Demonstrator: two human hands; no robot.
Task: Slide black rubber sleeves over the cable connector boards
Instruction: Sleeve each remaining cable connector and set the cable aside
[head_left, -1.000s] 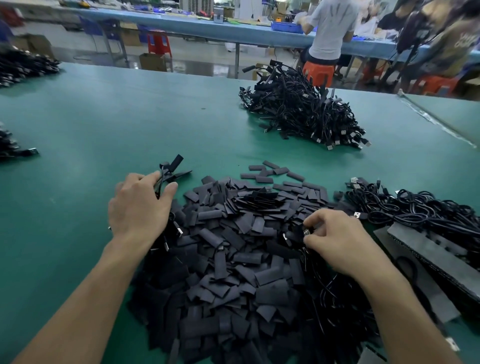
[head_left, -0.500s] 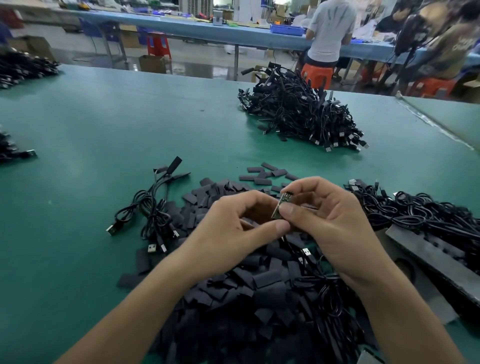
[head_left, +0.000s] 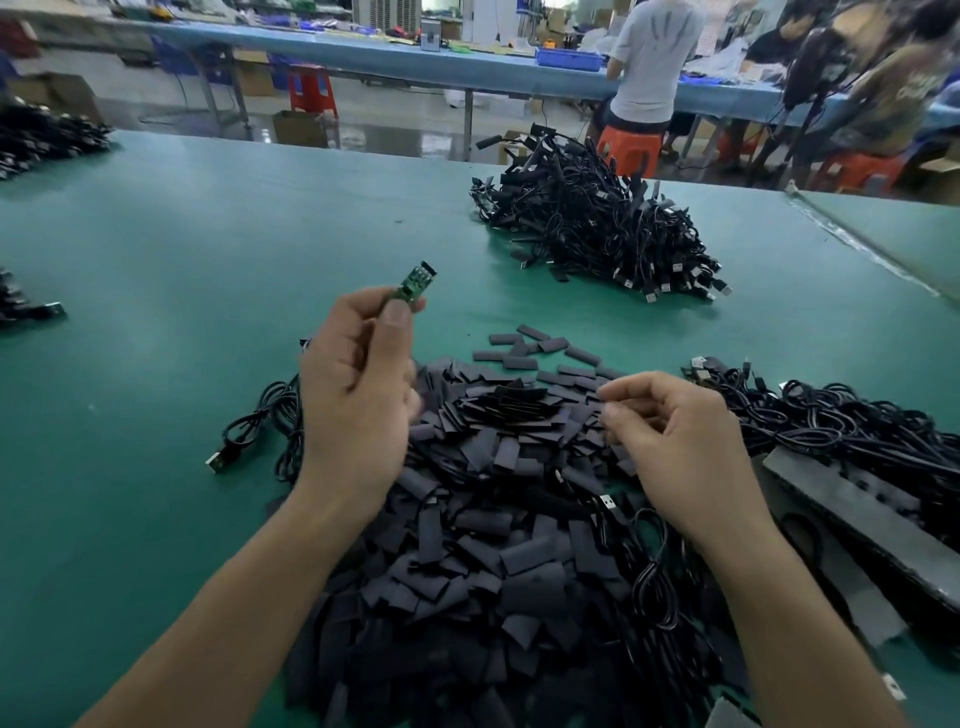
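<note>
Pinching the bare board (head_left: 415, 283) in my left hand (head_left: 358, 395), I am holding it up, left of the sleeves (head_left: 483, 519). My right hand (head_left: 680, 441) is hovering over that pile, fingers loosely curled, seemingly empty. Next, I judge, it is needing one sleeve singled out. Tangled cables (head_left: 857, 431) are crowding the right, likely snagging.

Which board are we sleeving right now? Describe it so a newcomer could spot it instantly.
On the green table, find the heap of black sleeves nearest the camera. Above its left side the left hand is raised, pinching the connector board. It is the only small green circuit strip in sight; the parts around it are all black.
</note>
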